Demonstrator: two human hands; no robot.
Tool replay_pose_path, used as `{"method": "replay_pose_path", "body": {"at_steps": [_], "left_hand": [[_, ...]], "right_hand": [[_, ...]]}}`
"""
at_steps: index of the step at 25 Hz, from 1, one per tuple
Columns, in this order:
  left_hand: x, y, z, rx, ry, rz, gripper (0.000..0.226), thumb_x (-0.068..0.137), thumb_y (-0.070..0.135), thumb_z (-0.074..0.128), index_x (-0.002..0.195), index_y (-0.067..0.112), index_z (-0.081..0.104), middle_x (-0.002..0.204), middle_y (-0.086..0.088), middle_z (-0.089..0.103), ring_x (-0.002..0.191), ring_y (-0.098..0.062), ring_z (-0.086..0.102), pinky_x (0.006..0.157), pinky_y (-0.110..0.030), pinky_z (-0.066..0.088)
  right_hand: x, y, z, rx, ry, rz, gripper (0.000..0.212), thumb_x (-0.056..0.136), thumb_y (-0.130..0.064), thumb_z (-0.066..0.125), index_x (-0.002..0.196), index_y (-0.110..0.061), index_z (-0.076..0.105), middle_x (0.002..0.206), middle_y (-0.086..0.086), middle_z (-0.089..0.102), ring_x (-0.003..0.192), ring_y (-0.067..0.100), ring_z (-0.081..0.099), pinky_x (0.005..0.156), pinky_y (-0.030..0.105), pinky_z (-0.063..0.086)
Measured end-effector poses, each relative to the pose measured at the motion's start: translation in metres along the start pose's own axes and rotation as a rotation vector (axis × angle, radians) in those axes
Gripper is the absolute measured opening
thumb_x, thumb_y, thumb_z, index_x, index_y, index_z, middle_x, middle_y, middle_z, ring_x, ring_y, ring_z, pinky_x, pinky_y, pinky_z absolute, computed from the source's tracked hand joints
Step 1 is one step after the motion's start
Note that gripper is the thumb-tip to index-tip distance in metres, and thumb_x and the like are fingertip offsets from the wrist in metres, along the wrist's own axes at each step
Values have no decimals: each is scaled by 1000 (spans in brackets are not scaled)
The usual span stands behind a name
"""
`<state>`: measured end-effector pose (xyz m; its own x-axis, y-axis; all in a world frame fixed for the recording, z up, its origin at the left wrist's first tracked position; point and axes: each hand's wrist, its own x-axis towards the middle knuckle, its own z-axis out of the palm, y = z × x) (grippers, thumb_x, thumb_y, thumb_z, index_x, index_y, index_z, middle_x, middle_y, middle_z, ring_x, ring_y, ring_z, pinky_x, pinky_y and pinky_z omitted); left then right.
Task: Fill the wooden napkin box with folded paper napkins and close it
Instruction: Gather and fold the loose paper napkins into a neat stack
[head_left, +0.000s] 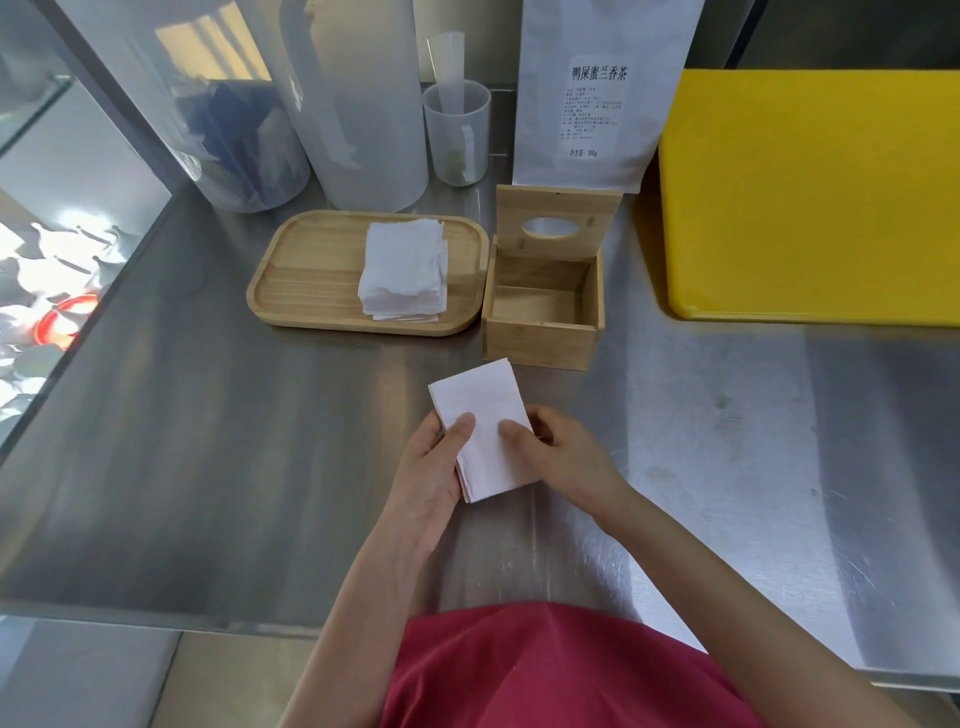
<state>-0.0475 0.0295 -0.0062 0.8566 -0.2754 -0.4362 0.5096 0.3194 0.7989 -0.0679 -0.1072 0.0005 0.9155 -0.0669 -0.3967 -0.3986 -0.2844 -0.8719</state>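
Note:
A folded white paper napkin (483, 415) is held over the steel counter, just in front of the wooden napkin box (540, 338). My left hand (434, 470) grips its left edge with the thumb on top. My right hand (558, 454) grips its right edge the same way. The box stands open and looks bare inside. Its lid (558, 210), with an oval hole, stands upright at the back. To the left of the box, a stack of white napkins (405, 270) lies on a wooden tray (306, 275).
A yellow cutting board (810, 192) lies at the right. Behind the box stands a white labelled bag (597, 93). A small plastic cup (457, 135) and tall translucent containers (358, 104) line the back. The steel counter (208, 441) ends at the left and near edges.

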Motion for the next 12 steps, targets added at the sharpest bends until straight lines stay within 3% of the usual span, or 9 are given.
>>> {"method": "replay_pose_path", "body": {"at_steps": [4,8,12], "left_hand": [[3,1,1,-80,-13,41,22,90,9,47,108,14,59,99,-4,71,88,-17,68,77,-31,57],[4,5,-7,-6,-14,19,21,87,17,54,107,13,59,101,-5,69,92,-18,67,70,-27,58],[6,10,-17,132,-22,-19,18,86,23,56,101,16,61,98,-3,68,94,-18,65,71,-27,59]], "right_hand": [[-2,0,-3,-28,-30,-30,26,88,-29,52,111,-17,55,105,-1,63,96,17,60,86,35,49],[-2,0,-13,-83,-49,-76,22,85,-22,56,106,-17,57,101,0,64,95,20,60,86,39,48],[1,-3,-31,-89,-12,-121,18,81,-22,61,96,-28,54,88,-18,55,83,8,56,75,25,49]]}}
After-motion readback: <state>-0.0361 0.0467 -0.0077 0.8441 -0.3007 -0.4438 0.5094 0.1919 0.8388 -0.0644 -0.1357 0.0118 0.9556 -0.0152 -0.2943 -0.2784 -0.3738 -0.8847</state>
